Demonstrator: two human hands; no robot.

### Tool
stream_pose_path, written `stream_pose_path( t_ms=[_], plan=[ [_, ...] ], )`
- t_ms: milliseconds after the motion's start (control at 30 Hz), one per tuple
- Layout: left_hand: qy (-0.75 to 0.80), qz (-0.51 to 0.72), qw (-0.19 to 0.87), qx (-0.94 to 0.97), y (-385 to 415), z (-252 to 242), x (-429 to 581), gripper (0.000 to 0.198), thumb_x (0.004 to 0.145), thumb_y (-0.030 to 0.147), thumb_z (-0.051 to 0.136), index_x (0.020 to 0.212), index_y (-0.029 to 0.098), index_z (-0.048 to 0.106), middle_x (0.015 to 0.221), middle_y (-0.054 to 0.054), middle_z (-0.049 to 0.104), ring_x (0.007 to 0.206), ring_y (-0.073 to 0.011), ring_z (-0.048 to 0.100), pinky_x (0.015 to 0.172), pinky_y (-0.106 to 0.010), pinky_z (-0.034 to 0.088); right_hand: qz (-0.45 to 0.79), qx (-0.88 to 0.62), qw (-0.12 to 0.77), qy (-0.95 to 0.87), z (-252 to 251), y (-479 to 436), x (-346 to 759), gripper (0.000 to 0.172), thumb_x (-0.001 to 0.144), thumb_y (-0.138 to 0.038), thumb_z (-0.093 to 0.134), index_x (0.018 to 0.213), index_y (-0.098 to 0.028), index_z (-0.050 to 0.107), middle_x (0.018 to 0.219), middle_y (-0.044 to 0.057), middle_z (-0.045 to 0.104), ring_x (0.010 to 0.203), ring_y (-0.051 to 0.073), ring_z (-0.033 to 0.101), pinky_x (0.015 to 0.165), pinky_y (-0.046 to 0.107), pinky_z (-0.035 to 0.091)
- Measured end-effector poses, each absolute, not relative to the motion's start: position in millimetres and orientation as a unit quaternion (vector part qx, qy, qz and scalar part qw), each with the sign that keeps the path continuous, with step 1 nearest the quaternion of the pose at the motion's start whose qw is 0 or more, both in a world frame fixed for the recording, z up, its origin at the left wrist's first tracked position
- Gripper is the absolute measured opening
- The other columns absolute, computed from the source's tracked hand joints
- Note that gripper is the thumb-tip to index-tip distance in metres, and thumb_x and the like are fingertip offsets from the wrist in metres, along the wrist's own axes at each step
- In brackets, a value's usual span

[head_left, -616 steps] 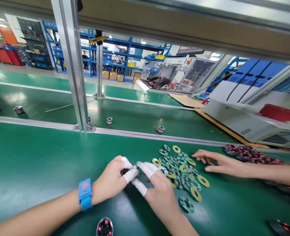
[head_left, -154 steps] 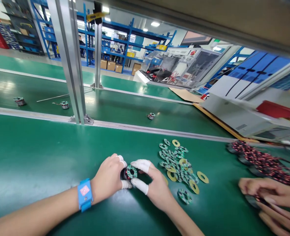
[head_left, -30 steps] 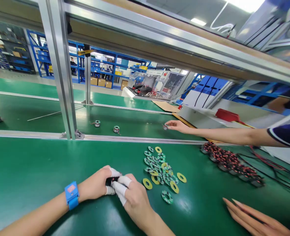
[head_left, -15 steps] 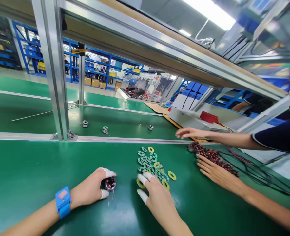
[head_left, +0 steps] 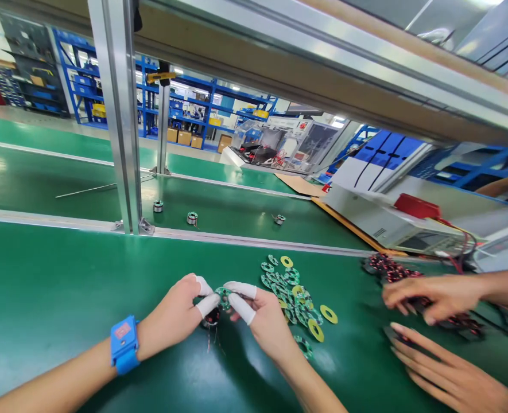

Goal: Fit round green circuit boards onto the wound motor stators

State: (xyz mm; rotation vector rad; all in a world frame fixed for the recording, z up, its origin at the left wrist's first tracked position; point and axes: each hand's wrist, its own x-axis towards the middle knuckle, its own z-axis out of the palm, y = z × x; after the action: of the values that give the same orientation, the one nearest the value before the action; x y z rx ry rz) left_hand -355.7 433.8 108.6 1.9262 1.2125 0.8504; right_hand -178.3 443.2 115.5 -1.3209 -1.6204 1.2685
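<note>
A green ring-shaped circuit board (head_left: 223, 298) is pinched at its right edge between the white-cot-covered thumb and finger of my right hand (head_left: 264, 321). At the board's left edge, the covered thumb and finger of my left hand (head_left: 174, 312) are closed together. Just under the board sits a small motor stator (head_left: 212, 319) with red and black windings, partly hidden by the left fingers; its thin wires trail toward me. To the right of my right hand lies a loose pile of green ring boards (head_left: 279, 282) mixed with yellow rings (head_left: 328, 314).
Another person's hands (head_left: 434, 295) work at a heap of dark, red-wound stators (head_left: 391, 267) on the right. Several board-topped stators (head_left: 192, 218) stand beyond the metal rail (head_left: 236, 240). An aluminium post (head_left: 118, 115) rises at left; a grey instrument (head_left: 391, 221) stands back right.
My right hand has moved left from the pile with a ring circuit board, meeting my left hand over the stator. The other person's hands have shifted toward me, and the view has turned left.
</note>
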Motion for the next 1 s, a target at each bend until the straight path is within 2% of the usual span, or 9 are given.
stream_pose_path(
  t_ms=[100,200,333,433,500,567,700,867,1000],
  plan=[
    [0.503,0.340,0.368,0.704,445,97,-359,0.021,0.081,0.029,0.046,0.069,0.016,0.058,0.072,-0.001,0.059,0.071,-0.0151,0.051,0.066,-0.026,0.039,0.468,-0.554,0.232,-0.648,108,449,-165,0.028,0.073,-0.026,0.052,0.089,-0.012,0.069,0.062,0.004,0.064,0.049,0.013,0.055,0.047,0.025,0.046],
    [0.522,0.319,0.424,0.668,451,82,-360,0.016,0.076,0.028,0.049,0.072,0.016,0.057,0.070,-0.001,0.059,0.066,-0.0148,0.052,0.060,-0.025,0.039,0.327,-0.577,0.145,-0.734,102,451,-151,0.025,0.073,-0.019,0.047,0.080,-0.014,0.071,0.062,0.004,0.063,0.052,0.015,0.055,0.051,0.026,0.044],
    [0.522,0.307,0.454,0.654,448,70,-355,0.017,0.076,0.031,0.048,0.070,0.016,0.053,0.061,0.001,0.055,0.056,-0.0132,0.050,0.053,-0.024,0.036,0.166,-0.581,0.161,-0.780,101,447,-155,0.025,0.076,-0.021,0.046,0.077,-0.016,0.071,0.072,0.008,0.064,0.065,0.019,0.057,0.064,0.031,0.044],
    [0.522,0.305,0.454,0.654,444,70,-352,0.018,0.077,0.032,0.046,0.071,0.016,0.052,0.058,0.002,0.054,0.052,-0.0122,0.049,0.050,-0.023,0.035,0.292,-0.584,0.219,-0.725,98,445,-171,0.027,0.079,-0.031,0.045,0.085,-0.016,0.067,0.064,0.004,0.061,0.054,0.016,0.056,0.054,0.028,0.045],
    [0.523,0.298,0.454,0.657,442,73,-351,0.016,0.077,0.030,0.047,0.070,0.016,0.052,0.057,0.002,0.054,0.051,-0.0120,0.049,0.049,-0.023,0.034,0.430,-0.574,0.218,-0.662,95,445,-182,0.025,0.076,-0.034,0.047,0.083,-0.016,0.062,0.052,-0.001,0.056,0.041,0.013,0.051,0.041,0.023,0.042],
    [0.522,0.294,0.447,0.664,440,76,-350,0.014,0.077,0.027,0.047,0.070,0.017,0.052,0.059,0.002,0.055,0.052,-0.0119,0.049,0.050,-0.023,0.034,0.502,-0.569,0.211,-0.616,91,445,-189,0.021,0.072,-0.035,0.050,0.076,-0.016,0.058,0.045,-0.004,0.051,0.034,0.010,0.047,0.035,0.020,0.039],
    [0.531,0.315,0.404,0.675,433,75,-346,0.013,0.079,0.023,0.044,0.068,0.017,0.049,0.062,0.001,0.054,0.057,-0.0127,0.048,0.054,-0.024,0.034,0.514,-0.573,0.238,-0.592,86,443,-195,0.015,0.068,-0.031,0.050,0.068,-0.017,0.053,0.041,-0.006,0.048,0.032,0.008,0.044,0.034,0.018,0.038],
    [0.550,0.349,0.317,0.689,423,66,-339,0.018,0.083,0.023,0.036,0.066,0.019,0.041,0.068,-0.001,0.050,0.063,-0.0143,0.045,0.059,-0.026,0.033,0.471,-0.570,0.278,-0.613,79,433,-196,0.013,0.070,-0.029,0.046,0.068,-0.018,0.052,0.049,-0.004,0.051,0.037,0.010,0.050,0.035,0.018,0.040],
    [0.561,0.349,0.306,0.685,421,61,-334,0.017,0.083,0.022,0.034,0.067,0.020,0.038,0.068,0.000,0.047,0.062,-0.0145,0.042,0.059,-0.026,0.032,0.436,-0.562,0.289,-0.641,73,430,-197,0.013,0.073,-0.028,0.043,0.067,-0.018,0.051,0.049,-0.003,0.050,0.038,0.010,0.050,0.036,0.019,0.038]
  ],
)
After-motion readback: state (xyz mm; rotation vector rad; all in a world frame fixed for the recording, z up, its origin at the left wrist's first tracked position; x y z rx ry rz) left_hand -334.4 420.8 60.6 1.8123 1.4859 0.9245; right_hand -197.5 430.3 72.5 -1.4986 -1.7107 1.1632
